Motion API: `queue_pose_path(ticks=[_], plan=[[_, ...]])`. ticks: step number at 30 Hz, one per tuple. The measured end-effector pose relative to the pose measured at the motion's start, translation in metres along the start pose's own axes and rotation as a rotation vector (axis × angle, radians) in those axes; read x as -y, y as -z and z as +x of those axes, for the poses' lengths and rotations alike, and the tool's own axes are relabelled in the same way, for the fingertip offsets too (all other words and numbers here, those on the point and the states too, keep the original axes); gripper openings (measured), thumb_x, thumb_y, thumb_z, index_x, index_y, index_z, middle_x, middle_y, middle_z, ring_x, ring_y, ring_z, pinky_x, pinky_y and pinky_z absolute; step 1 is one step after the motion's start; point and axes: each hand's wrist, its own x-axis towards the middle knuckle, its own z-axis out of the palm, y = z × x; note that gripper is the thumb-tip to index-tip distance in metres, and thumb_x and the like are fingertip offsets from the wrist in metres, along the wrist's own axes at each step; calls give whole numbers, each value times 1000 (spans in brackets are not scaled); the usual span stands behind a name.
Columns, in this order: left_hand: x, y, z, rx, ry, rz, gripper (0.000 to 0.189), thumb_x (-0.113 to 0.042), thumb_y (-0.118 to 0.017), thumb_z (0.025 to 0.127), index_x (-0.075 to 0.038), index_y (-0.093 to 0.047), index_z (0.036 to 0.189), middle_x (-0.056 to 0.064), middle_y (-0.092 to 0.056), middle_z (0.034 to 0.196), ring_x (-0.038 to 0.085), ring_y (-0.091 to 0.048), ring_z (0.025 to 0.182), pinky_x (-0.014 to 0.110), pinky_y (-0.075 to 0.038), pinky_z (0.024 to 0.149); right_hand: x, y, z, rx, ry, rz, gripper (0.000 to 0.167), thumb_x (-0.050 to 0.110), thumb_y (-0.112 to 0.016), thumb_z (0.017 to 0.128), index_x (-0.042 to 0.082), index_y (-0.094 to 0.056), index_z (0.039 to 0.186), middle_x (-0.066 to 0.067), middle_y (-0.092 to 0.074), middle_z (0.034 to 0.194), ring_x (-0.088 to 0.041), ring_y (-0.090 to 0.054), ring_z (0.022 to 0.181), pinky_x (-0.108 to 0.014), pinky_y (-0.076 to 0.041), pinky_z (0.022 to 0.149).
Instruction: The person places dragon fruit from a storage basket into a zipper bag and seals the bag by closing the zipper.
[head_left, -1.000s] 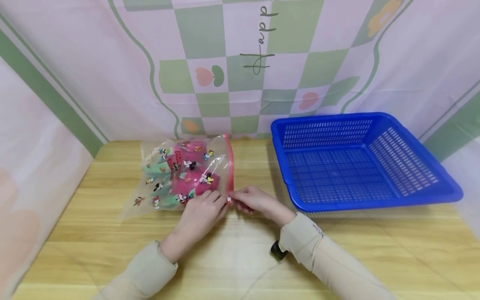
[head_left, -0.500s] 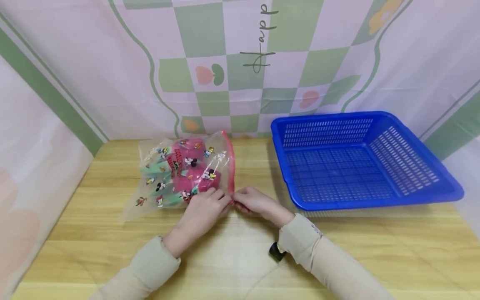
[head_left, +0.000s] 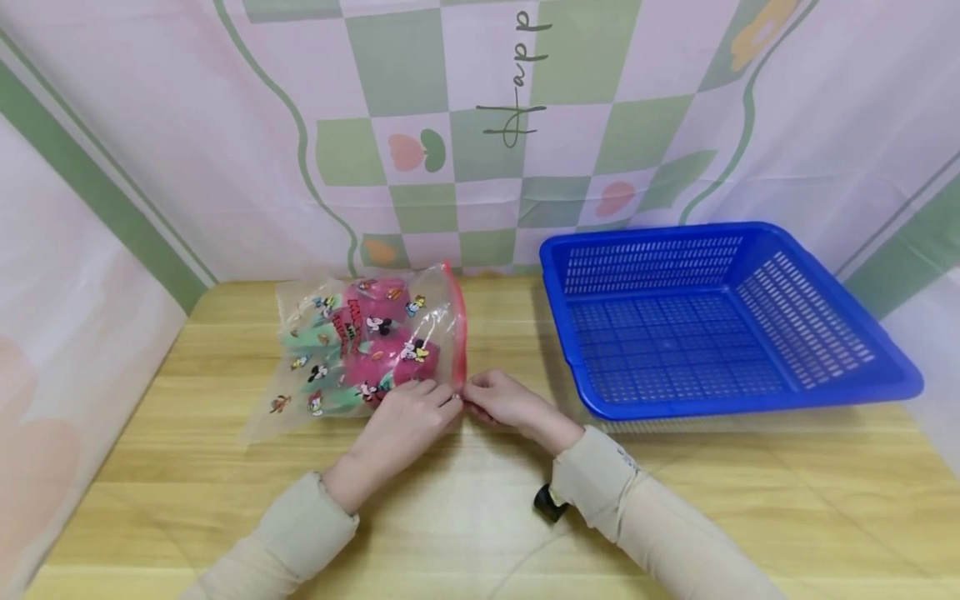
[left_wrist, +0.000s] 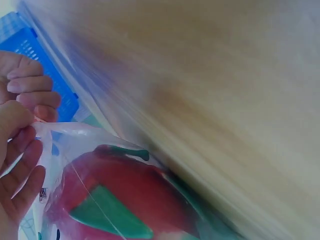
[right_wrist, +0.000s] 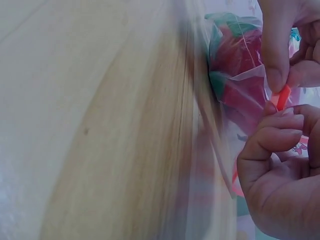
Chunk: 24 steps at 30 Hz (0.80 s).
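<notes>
A clear zip bag (head_left: pixel 296 392) with cartoon prints lies on the left half of the table, its red zip strip (head_left: pixel 460 325) along the right edge. Inside are plump red-pink and green things (left_wrist: pixel 130 190), which resemble dragon fruit. My left hand (head_left: pixel 411 421) pinches the near end of the zip edge between thumb and fingers. Right against it, my right hand (head_left: pixel 517 408) pinches the same corner with curled fingers. An orange-red piece of the zip (right_wrist: pixel 281 97) shows between the fingertips of both hands in the right wrist view.
A blue plastic basket (head_left: pixel 585 350) with slotted walls stands at the right of the wooden table (head_left: pixel 465 517). A patterned cloth (head_left: pixel 487 200) hangs behind the table. A small black object (head_left: pixel 550 504) sits at my right cuff.
Early on, the zip strip's far end rose slightly and its middle bowed to the right. Both hands stay at the near corner, drawn closer together, and the white bit seen there is now covered.
</notes>
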Motion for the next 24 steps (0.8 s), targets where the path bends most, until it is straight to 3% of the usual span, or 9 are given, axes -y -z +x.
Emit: queue_pose_path(ticks=[12,14,18,21,24], plan=[[4,6,-6,0,-92,-18,7,-20,-70,84,-14,-71,88,-4,-70,85,9,-64,74,19,-52,67,3,1,15,-111,2,8,38,22,-44,100,10,-45,64,4,-39,53,-8,-34,50,-19,-27,49],[4,4,-5,-13,-64,-39,8,-20,-70,83,-13,-70,88,-3,-69,84,10,-64,73,20,-53,66,4,2,16,-117,4,9,37,22,-44,100,9,-46,66,4,-40,54,-9,-35,50,-19,-27,49],[-2,-2,-4,-40,55,-62,18,-23,-69,82,-10,-67,94,-2,-65,80,11,-60,69,23,-52,65,4,4,17,-124,2,21,35,21,-44,101,7,-48,69,3,-41,56,-9,-36,52,-19,-28,51],[-6,-4,-2,-24,118,-52,24,-25,-70,82,-8,-65,99,-2,-60,79,11,-55,67,23,-50,64,4,7,18,-132,0,20,34,21,-44,101,7,-49,70,4,-41,57,-9,-36,52,-19,-28,51],[-8,-6,0,0,143,-31,26,-25,-69,84,-8,-63,103,-2,-60,80,11,-55,68,22,-48,63,3,8,18,-141,0,11,35,22,-45,100,8,-48,69,4,-41,57,-9,-36,53,-19,-28,52]])
